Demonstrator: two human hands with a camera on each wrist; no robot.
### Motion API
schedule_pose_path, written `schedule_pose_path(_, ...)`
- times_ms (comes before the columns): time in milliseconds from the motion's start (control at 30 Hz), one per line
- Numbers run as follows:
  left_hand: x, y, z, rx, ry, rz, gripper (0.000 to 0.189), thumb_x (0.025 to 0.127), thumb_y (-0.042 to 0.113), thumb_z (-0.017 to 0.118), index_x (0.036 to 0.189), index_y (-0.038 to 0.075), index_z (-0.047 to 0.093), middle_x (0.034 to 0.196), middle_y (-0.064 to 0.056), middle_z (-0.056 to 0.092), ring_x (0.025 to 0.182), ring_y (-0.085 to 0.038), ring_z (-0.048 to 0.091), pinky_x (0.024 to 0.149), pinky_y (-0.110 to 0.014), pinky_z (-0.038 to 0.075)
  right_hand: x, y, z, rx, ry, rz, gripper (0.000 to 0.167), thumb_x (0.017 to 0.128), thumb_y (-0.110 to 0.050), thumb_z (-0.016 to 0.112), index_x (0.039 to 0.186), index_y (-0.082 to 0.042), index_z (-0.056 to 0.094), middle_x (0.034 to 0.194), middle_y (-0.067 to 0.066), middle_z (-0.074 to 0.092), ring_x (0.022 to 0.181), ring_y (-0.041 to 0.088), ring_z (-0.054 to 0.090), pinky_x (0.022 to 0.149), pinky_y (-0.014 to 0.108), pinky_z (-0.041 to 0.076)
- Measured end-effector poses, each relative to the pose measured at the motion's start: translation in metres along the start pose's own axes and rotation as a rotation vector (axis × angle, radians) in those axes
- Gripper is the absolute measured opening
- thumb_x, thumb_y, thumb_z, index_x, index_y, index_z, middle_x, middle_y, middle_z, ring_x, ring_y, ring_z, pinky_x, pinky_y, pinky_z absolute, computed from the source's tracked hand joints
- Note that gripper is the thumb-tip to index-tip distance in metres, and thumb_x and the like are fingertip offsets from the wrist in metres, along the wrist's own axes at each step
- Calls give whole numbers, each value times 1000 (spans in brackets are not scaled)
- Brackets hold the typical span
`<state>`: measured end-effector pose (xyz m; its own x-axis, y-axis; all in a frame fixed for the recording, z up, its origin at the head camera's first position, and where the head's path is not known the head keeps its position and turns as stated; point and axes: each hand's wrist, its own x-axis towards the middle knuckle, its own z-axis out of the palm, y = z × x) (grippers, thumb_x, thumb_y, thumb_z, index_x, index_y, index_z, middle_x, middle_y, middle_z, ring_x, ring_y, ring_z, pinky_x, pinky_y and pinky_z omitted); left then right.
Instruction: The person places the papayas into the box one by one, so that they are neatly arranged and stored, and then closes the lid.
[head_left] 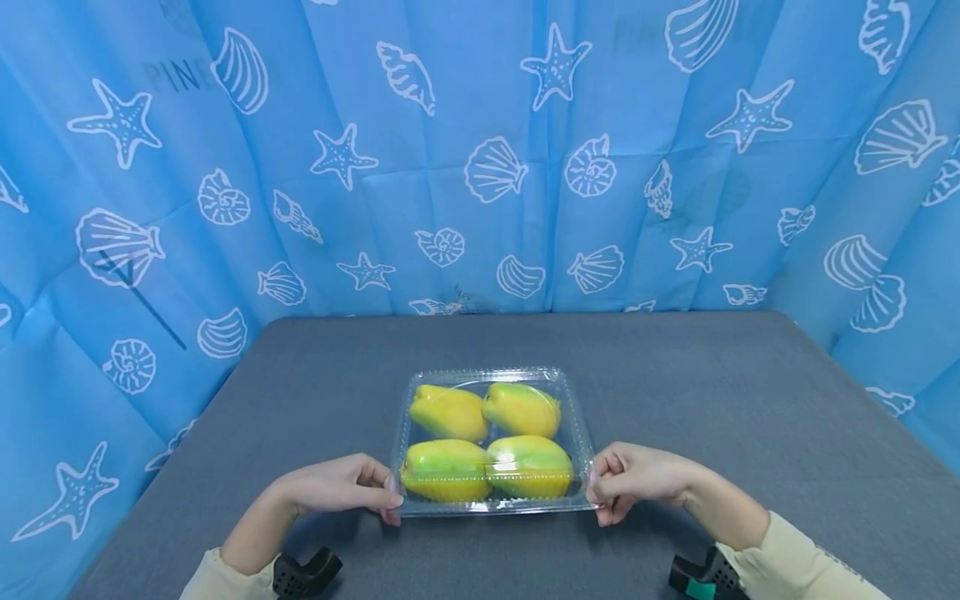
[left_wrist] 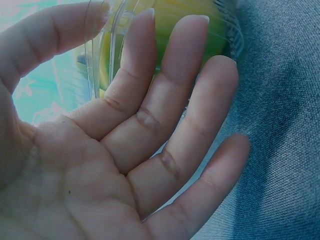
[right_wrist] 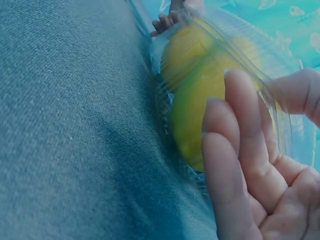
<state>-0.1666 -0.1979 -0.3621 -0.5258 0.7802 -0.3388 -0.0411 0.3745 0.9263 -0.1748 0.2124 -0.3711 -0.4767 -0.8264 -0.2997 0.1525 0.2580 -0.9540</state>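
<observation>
A clear plastic clamshell box [head_left: 576, 417] sits at the front middle of the table, its lid lying over the base. Inside it are several yellow-green mangoes [head_left: 448, 471], set in two rows. At the box's near left corner, my left hand [head_left: 337, 485] pinches the rim between thumb and index finger; the left wrist view shows the other fingers [left_wrist: 212, 105] loosely extended below. My right hand [head_left: 648, 479] pinches the rim at the near right corner. In the right wrist view its thumb [right_wrist: 299, 95] lies on the rim's outer side, with mangoes [right_wrist: 192, 120] showing behind the fingers.
A grey cloth covers the table [head_left: 712, 392]. Behind it and along both sides hangs a blue curtain [head_left: 450, 100] printed with white shells and starfish. Black devices [head_left: 306, 575] are strapped to both wrists, next to pale sleeves.
</observation>
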Motion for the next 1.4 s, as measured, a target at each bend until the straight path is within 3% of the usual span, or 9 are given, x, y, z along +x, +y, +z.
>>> schedule_pose_path(233, 0, 0, 1, -6, -2, 1, 47, 97, 24, 47, 95, -22, 54, 93, -2, 70, 89, -7, 65, 84, -25, 53, 0, 0, -1, -9, 13, 8, 17, 90, -6, 46, 80, -13, 58, 72, -12, 67, 68, 0, 64, 64, 17, 55)
schedule_pose_path(433, 0, 1, 1, -32, -8, 1, 48, 97, 23, 46, 97, -24, 54, 96, -8, 71, 89, -6, 66, 86, -25, 53, -1, -1, -1, 1, 1, 12, 17, 91, -7, 48, 80, -13, 59, 72, -11, 68, 69, 0, 64, 64, 17, 55)
schedule_pose_path(733, 1, 1, 3, -42, 3, 26, 47, 96, 20, 47, 95, -27, 52, 84, 8, 68, 84, -4, 66, 84, -24, 54, 0, 0, -3, 21, -38, 24, 18, 91, -9, 49, 78, -14, 60, 73, -12, 67, 69, -1, 64, 64, 16, 55)
schedule_pose_path(1400, 3, -1, 3, -67, 22, 87, 44, 95, 14, 47, 93, -30, 45, 81, 11, 66, 79, -2, 65, 76, -23, 55, 0, 1, -7, 39, -89, 16, 18, 92, -9, 49, 80, -14, 62, 74, -14, 68, 71, -3, 64, 66, 17, 56)
